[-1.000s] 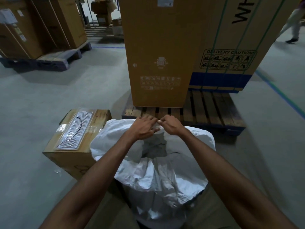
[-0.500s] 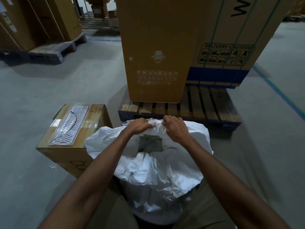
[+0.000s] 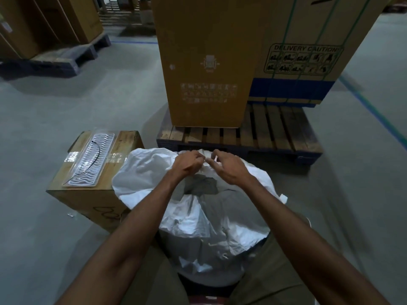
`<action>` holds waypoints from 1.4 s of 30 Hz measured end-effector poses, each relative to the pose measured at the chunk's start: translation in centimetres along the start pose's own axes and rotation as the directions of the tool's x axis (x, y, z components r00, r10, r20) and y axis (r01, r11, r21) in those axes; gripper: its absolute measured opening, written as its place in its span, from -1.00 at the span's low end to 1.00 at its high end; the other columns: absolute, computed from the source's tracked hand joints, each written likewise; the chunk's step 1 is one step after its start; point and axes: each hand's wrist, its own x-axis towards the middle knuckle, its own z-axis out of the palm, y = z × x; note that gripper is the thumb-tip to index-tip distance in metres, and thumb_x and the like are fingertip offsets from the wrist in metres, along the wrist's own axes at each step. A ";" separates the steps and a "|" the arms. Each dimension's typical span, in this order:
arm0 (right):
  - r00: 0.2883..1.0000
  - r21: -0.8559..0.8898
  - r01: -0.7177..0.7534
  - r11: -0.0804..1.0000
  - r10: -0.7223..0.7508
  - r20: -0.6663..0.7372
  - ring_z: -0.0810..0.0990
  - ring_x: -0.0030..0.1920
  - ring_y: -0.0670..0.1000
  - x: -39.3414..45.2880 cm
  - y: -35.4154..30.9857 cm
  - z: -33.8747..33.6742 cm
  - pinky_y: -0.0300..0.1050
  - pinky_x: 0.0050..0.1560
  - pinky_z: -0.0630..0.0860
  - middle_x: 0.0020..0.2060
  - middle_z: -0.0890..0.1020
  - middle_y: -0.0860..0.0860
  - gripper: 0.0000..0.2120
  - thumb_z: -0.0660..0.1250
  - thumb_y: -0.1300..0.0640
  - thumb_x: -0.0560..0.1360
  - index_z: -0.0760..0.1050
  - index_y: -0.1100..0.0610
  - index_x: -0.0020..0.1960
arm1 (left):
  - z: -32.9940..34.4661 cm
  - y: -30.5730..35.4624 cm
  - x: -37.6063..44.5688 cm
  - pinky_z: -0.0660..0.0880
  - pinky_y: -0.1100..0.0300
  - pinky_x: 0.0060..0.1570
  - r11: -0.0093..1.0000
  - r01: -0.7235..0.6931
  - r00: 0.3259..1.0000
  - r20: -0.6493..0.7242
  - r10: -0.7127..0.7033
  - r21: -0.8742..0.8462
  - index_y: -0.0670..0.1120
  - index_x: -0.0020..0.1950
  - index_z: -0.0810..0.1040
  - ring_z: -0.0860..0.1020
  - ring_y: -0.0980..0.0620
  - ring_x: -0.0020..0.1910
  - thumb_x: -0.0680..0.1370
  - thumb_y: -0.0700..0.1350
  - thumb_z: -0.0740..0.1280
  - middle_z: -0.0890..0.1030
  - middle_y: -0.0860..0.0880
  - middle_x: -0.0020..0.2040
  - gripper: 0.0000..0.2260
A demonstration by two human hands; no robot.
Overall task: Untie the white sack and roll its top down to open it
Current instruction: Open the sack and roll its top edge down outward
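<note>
The white sack (image 3: 209, 223) stands on the floor between my knees, its woven top bunched and crumpled, with a dark fold in the middle. Both hands meet at the far rim of the sack. My left hand (image 3: 187, 165) is curled with its fingertips pinching the bunched white fabric there. My right hand (image 3: 226, 167) is right beside it, fingers bent and pinching the same gathered edge. The knot or tie itself is hidden under my fingers.
A cardboard box (image 3: 88, 194) with a clear plastic tray taped on top sits just left of the sack. A wooden pallet (image 3: 275, 137) carrying tall strapped cartons (image 3: 209, 62) stands right behind the sack. More cartons on a pallet (image 3: 63, 56) are far left.
My head has moved closer to the sack. Both hands stay at the far rim; the right hand's fingers have loosened and spread slightly while the left keeps pinching.
</note>
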 end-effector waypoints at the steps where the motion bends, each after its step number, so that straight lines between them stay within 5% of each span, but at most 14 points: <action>1: 0.997 -0.151 0.035 0.988 -0.044 -0.059 0.57 0.00 0.03 -0.3 0.4 0.6 0.08 0.08 0.45 0.02 0.61 -0.01 -0.45 -0.01 -0.39 0.61 0.49 0.00 0.19 | -0.1 -0.3 0.3 0.49 0.01 -0.09 0.997 0.063 0.998 -0.005 -0.064 -0.033 -0.06 -0.15 0.65 0.56 -0.10 -0.08 0.51 0.07 0.08 0.65 -0.16 0.08 -0.61; 4: 0.978 -0.311 0.068 0.948 -0.124 -0.165 0.58 -0.04 0.09 -1.0 0.5 1.4 0.10 0.03 0.44 -0.03 0.63 0.03 -0.50 -0.03 -0.32 0.66 0.48 0.03 0.16 | -0.6 -1.4 1.5 0.50 -0.07 -0.13 0.983 0.158 0.986 0.075 -0.151 -0.097 -0.11 -0.27 0.53 0.57 -0.20 -0.16 0.53 0.02 0.13 0.58 -0.16 -0.15 -0.69; 7: 0.985 -0.139 -0.042 0.989 0.018 -0.172 0.58 -0.20 0.10 -1.0 0.1 1.4 0.04 -0.16 0.47 -0.23 0.61 0.05 -0.54 0.06 -0.24 0.68 0.49 0.07 -0.09 | -1.5 -1.5 1.5 0.53 -0.09 -0.02 0.981 0.124 0.981 0.166 -0.098 -0.152 -0.11 -0.19 0.58 0.58 -0.26 -0.07 0.42 0.08 0.18 0.60 -0.14 -0.13 -0.70; 9: 0.988 0.079 -0.134 0.988 0.139 -0.071 0.60 -0.14 0.12 -0.7 -0.7 0.4 0.02 -0.16 0.47 -0.19 0.63 0.06 -0.52 0.11 -0.23 0.67 0.55 0.11 -0.12 | -2.2 -1.3 0.6 0.49 -0.03 0.07 0.985 0.055 0.967 0.253 -0.011 -0.165 -0.07 0.11 0.61 0.55 -0.15 0.08 0.41 0.11 0.27 0.59 -0.06 0.08 -0.61; 11: 0.949 0.301 -0.313 0.901 0.289 0.122 0.62 0.09 0.15 0.2 -1.3 -0.8 -0.01 -0.02 0.47 0.08 0.65 0.12 -0.56 0.14 -0.19 0.68 0.58 0.16 0.14 | -2.1 -1.4 -0.3 0.37 -0.11 0.32 0.995 -0.075 0.947 0.306 0.094 -0.073 0.05 0.46 0.44 0.41 -0.09 0.35 0.46 0.20 0.30 0.47 -0.04 0.40 -0.41; 13: 0.838 0.376 -0.540 0.753 0.444 0.315 0.56 0.28 0.22 1.3 -1.5 -2.0 0.06 0.26 0.47 0.30 0.57 0.19 -0.51 0.15 -0.15 0.69 0.47 0.20 0.40 | -1.4 -1.0 -1.0 0.14 -0.14 0.47 0.978 -0.204 0.961 0.202 0.191 0.046 0.08 0.55 0.34 0.29 -0.07 0.48 0.50 0.34 0.22 0.36 -0.04 0.54 -0.33; 15: 0.791 0.426 -0.603 0.674 0.441 0.423 0.58 0.27 0.24 2.0 -0.9 -2.8 0.18 0.38 0.46 0.27 0.61 0.21 -0.48 0.20 -0.16 0.66 0.46 0.18 0.45 | -0.7 -0.3 -1.3 0.23 -0.05 0.39 0.956 -0.287 0.957 0.063 0.283 0.054 0.01 0.46 0.43 0.43 -0.07 0.34 0.55 0.33 0.17 0.50 -0.08 0.41 -0.41; 18: 0.853 0.483 -0.515 0.708 0.369 0.368 0.67 0.09 0.17 2.3 -0.3 -2.8 0.19 0.23 0.56 0.06 0.71 0.15 -0.48 0.18 -0.28 0.61 0.61 0.10 0.26 | -0.6 0.4 -1.2 0.41 0.02 -0.01 0.951 -0.302 0.953 -0.017 0.304 0.060 -0.05 0.11 0.54 0.54 -0.05 -0.07 0.62 0.22 0.16 0.63 -0.07 0.02 -0.62; 21: 0.984 0.163 -0.179 0.970 0.174 0.044 0.64 -0.13 0.05 0.8 -0.7 -2.6 0.11 -0.02 0.61 -0.16 0.67 0.03 -0.43 0.09 -0.40 0.59 0.60 0.06 0.01 | -1.0 0.8 -0.8 0.38 0.01 -0.07 0.981 -0.159 0.987 0.042 0.155 0.111 -0.13 -0.08 0.56 0.51 -0.06 -0.17 0.64 0.16 0.17 0.55 -0.04 -0.15 -0.61; 26: 0.959 -0.482 0.108 0.870 -0.218 -0.179 0.61 -0.03 0.05 -1.5 -0.3 -1.0 0.02 -0.05 0.54 0.07 0.62 0.04 -0.61 0.16 -0.17 0.66 0.44 0.08 0.32 | -1.4 0.8 0.6 0.38 0.02 -0.16 0.970 0.055 0.995 0.095 -0.034 -0.237 -0.10 -0.27 0.52 0.47 -0.06 -0.25 0.62 0.12 0.25 0.55 -0.07 -0.24 -0.63; 31: 0.994 -0.040 -0.099 0.994 0.098 -0.042 0.61 -0.12 0.12 -0.9 0.5 -2.1 0.09 -0.06 0.56 -0.12 0.63 0.09 -0.68 0.12 -0.12 0.69 0.49 0.08 -0.01 | -1.3 1.0 0.1 0.48 0.09 0.10 0.964 -0.150 0.982 0.082 0.172 -0.220 0.07 0.39 0.42 0.51 0.03 0.17 0.62 0.21 0.28 0.53 0.01 0.25 -0.60; 35: 0.889 0.282 -0.431 0.857 0.350 0.293 0.65 -0.03 0.10 1.0 1.4 -3.3 0.06 0.10 0.58 -0.03 0.68 0.13 -0.57 0.16 -0.18 0.67 0.61 0.15 0.10 | -0.1 1.8 -0.7 0.44 0.06 0.00 0.952 -0.303 0.948 0.094 0.305 -0.028 0.03 0.22 0.52 0.48 0.06 0.04 0.70 0.11 0.17 0.58 -0.02 0.14 -0.76; 37: 0.852 0.265 -0.495 0.827 0.401 0.337 0.66 0.08 0.15 1.2 1.6 -3.4 0.14 0.23 0.56 0.10 0.68 0.16 -0.48 0.17 -0.24 0.65 0.60 0.16 0.25 | 0.4 2.4 -1.0 0.41 0.04 -0.09 0.967 -0.246 0.965 0.081 0.251 -0.063 -0.04 0.02 0.54 0.50 0.00 -0.12 0.70 0.04 0.16 0.60 -0.05 -0.05 -0.76; 42: 0.992 -0.134 -0.110 0.985 0.100 -0.082 0.59 0.09 0.08 -1.9 1.1 -1.5 0.01 0.03 0.49 0.14 0.61 0.05 -0.42 0.04 -0.34 0.64 0.49 0.09 0.31 | -0.4 2.7 -0.2 0.52 -0.07 0.10 0.987 0.021 1.000 -0.016 -0.024 -0.162 -0.20 0.02 0.67 0.59 -0.15 0.02 0.66 -0.07 0.20 0.67 -0.18 0.07 -0.70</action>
